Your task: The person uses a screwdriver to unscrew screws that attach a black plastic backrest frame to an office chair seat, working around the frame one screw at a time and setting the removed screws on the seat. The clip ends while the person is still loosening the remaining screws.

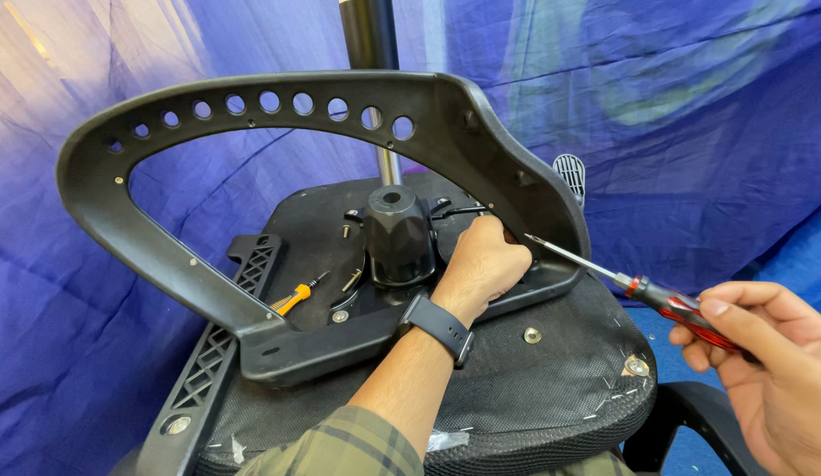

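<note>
Left hand (483,263): fingertips hidden behind black backrest frame (252,220); whatever they pinch cannot be told.
Right hand (772,370): cut off by right and bottom edges.
Screwdriver (631,286): handle end buried in palm.
Chrome pole (368,35): top cropped.
Plaid sleeve (349,445): bottom cropped.

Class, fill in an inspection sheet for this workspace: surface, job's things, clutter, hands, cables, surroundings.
Surface: upturned chair seat, black mesh, staples along its edge.
Job's things: black backrest frame lying on the seat; mechanism at centre; red-handled screwdriver.
Clutter: small orange screwdriver, loose screws on the plate.
Hands: left hand closed at the frame's inner edge; right hand holds the red-handled screwdriver.
Cables: nothing seen.
Surroundings: blue cloth all around, metal pole behind.
</note>
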